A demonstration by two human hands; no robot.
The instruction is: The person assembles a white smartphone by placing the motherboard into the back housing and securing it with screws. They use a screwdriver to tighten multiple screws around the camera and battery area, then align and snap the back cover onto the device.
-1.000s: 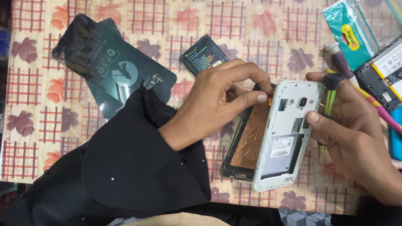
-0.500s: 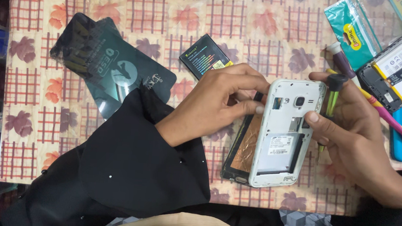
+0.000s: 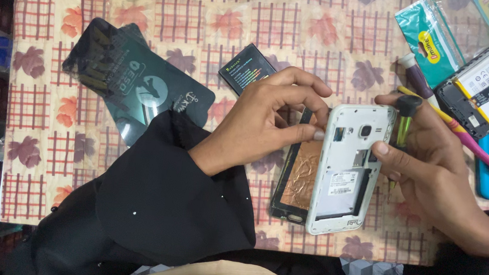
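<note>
Since 1 second ago our left hand has lifted the light, stiff white frame further off the fragile screen panel, both hands gripping its edges, right hand also pinching a screwdriver.

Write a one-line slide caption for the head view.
Both hands, left and right, lift a white phone frame off its screen.

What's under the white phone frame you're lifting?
Under the white frame lies the black screen part, its copper-coloured foil back showing on the left. The rest is covered by the frame, which the left hand and right hand hold.
</note>
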